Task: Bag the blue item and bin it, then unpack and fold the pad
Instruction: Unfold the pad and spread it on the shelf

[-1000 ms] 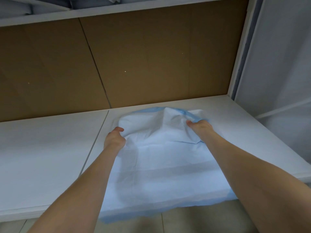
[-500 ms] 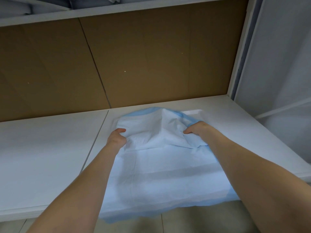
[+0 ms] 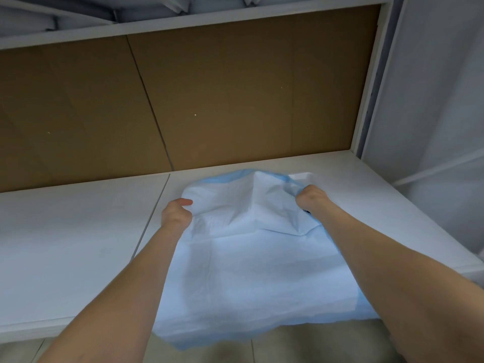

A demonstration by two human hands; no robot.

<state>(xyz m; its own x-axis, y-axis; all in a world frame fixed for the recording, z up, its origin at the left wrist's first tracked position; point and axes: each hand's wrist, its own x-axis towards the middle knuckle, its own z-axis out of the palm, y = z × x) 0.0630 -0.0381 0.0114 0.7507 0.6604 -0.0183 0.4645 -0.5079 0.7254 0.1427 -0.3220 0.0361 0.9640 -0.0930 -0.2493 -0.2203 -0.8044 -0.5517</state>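
Pale blue pad (image 3: 251,263) lies on the white shelf (image 3: 78,244), near edge overhanging; your left hand (image 3: 175,214) and right hand (image 3: 311,199) pinch its far corners. Uneven pulling could skew the fold or drag it off.

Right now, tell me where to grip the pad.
Grip the pad by its far edge near both corners, reaching over it from the near side, as the left hand and right hand do. That edge is lifted off the table; the near edge overhangs the front.
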